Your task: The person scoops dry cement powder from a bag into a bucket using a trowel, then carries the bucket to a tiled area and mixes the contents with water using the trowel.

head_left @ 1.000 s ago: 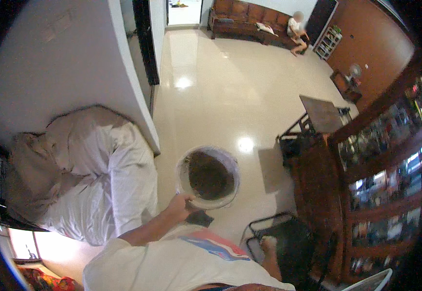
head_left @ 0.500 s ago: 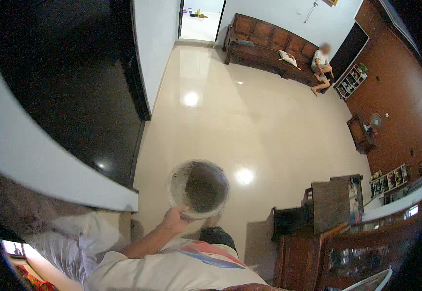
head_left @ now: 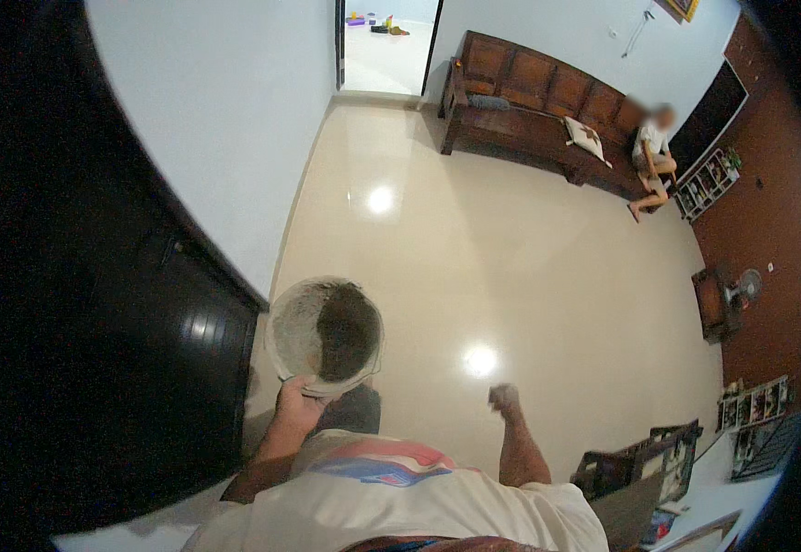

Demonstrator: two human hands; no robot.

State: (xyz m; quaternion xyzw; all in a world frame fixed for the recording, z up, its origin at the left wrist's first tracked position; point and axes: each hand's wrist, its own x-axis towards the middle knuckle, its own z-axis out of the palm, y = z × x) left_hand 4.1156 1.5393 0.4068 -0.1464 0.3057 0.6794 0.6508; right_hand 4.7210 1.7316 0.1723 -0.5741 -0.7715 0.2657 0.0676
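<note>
Head view: holding what in the left hand?

Gripping one round, grey-stained bucket by its near rim, left of centre, just beside the black door.

And fingers spread how far on that side?

Clamped on the rim, pressed against the lip; partly hidden, so cannot tell how each finger lies.

And on the other side?

Holding the right hand out over the glossy beige floor, well apart from the bucket. Curled inward, though blurred; cannot tell how tightly, nor whether holding anything small.

See what inside the bucket?

See pale grey residue coating the inner wall on the left and a dark area covering the right; cannot tell wet mix from shadow. Note also one thin wire handle at the right edge.

Count the rest?

Count one long wooden bench at the far wall, bearing one pale cushion, one grey cloth and, at the right end, one seated person. Add two racks, one beside the person, one lower down at the right, both loaded with items too small to name. Add one fan beside one wooden stand.
</note>
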